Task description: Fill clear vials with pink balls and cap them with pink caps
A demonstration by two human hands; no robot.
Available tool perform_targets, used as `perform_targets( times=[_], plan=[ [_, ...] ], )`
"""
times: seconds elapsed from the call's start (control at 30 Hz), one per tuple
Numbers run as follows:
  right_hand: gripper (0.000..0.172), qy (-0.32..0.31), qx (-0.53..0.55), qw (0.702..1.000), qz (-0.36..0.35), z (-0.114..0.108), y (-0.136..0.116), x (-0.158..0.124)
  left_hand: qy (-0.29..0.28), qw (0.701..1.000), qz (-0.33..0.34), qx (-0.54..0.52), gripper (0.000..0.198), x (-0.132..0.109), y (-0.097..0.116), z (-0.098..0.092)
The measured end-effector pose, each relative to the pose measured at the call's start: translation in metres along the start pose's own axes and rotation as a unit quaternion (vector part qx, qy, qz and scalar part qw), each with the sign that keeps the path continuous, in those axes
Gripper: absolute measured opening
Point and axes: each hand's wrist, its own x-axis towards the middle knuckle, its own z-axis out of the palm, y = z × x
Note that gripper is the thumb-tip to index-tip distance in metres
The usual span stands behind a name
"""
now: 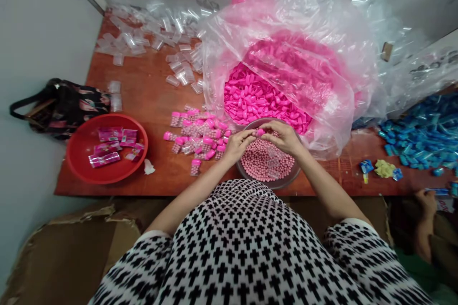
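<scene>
Over a bowl [239, 167] of pink beads [259, 157], my two hands meet at a small pink cap [260, 132]. My left hand [236, 146] is closed, fingertips pinching at the cap's left side. From the other side my right hand [285, 138] grips the cap between thumb and fingers. Whether a clear jar sits under the cap is hidden by my fingers. Clear plastic [275, 155] lies on the beads. To the left is a pile of small clear jars [195, 167] filled with beads and closed with pink caps.
Behind the bowl a large clear bag [332, 24] holds many pink plastic pieces [250, 95]. Empty clear jars [182, 71] lie at the back left. A red basin [107, 176] with pink packets and a dark bag [77, 105] stand left. Blue pieces [422, 138] and another person's hand [427, 202] are right.
</scene>
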Motion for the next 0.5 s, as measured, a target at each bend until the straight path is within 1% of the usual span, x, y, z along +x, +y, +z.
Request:
perform_targets(
  times=[0.1, 0.2, 0.27, 0.37, 0.5],
  plan=[
    [0.029, -0.003, -0.05, 0.998, -0.024, 0.01, -0.008, -0.008, 0.002, 0.999, 0.03, 0.026, 0.026, -0.008, 0.003, -0.003],
    [0.026, 0.019, -0.071, 0.996, -0.048, 0.013, -0.009, -0.013, -0.007, 0.998, 0.058, 0.02, 0.025, -0.014, 0.004, -0.005],
    [0.023, 0.034, -0.084, 0.993, -0.074, 0.014, -0.009, -0.016, -0.007, 0.998, 0.064, 0.008, 0.026, -0.016, 0.005, -0.006],
    [0.019, 0.036, -0.107, 0.987, -0.114, 0.016, -0.01, -0.022, 0.002, 0.998, 0.064, -0.004, 0.026, -0.018, 0.008, -0.006],
    [0.015, 0.039, -0.151, 0.979, -0.133, 0.021, -0.009, -0.028, -0.009, 0.997, 0.071, 0.009, 0.023, -0.02, 0.012, -0.005]
  ],
)
